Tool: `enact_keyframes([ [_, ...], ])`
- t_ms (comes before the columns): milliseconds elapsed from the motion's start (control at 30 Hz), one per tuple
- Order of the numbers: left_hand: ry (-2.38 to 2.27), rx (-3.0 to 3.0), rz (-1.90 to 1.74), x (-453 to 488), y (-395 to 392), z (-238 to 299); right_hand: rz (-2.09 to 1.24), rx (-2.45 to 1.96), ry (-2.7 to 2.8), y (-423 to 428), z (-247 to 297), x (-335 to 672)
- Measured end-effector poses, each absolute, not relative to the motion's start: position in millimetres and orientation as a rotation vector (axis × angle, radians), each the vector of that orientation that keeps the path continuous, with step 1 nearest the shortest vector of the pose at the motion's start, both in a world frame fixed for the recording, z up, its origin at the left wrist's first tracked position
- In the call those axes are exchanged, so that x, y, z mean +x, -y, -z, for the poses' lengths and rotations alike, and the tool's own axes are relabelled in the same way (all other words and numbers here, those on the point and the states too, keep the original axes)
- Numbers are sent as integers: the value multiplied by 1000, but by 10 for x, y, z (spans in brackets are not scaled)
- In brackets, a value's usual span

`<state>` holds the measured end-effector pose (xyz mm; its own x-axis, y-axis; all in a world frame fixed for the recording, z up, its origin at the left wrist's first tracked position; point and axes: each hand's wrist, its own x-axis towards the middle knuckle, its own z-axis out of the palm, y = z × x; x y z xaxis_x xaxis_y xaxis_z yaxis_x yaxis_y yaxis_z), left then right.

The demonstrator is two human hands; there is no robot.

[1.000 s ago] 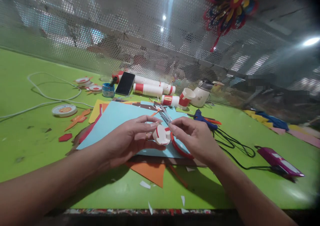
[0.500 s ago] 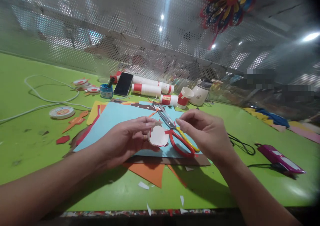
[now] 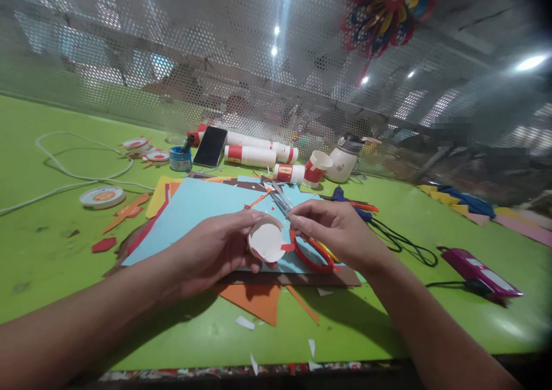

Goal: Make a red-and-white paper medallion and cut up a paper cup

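Observation:
My left hand curls round a small white paper cup, its round white face turned toward me. A short red strip juts from the cup's right side. Just right of the cup, my right hand has its thumb and forefinger pinched together; whether anything thin is between them is too small to see. Beneath that hand lie scissors with one red and one yellow handle, their blades pointing away. They rest on a light blue sheet on top of brown and other coloured sheets.
On the green table are paper scraps and an orange piece. Farther back stand a blue jar, a phone, red-and-white cups and a white kettle-like container. A purple device with a cord lies right.
My right hand has moved left and slightly down, closer to the cup. The cup has turned a little, its red strip now lower. A blue-and-orange tool has come into sight behind my right hand.

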<state>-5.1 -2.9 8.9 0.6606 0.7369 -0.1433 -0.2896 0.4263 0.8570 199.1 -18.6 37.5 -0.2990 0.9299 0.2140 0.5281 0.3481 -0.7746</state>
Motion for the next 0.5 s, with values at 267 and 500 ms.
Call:
enact_keyframes([
  [267,-527,925,-582,-36,25,0,-650,-1306,2026,259,-329,1836],
  [500,-497,922,-561,-16,36,11,-274,-1380,2075,318,-284,1750],
])
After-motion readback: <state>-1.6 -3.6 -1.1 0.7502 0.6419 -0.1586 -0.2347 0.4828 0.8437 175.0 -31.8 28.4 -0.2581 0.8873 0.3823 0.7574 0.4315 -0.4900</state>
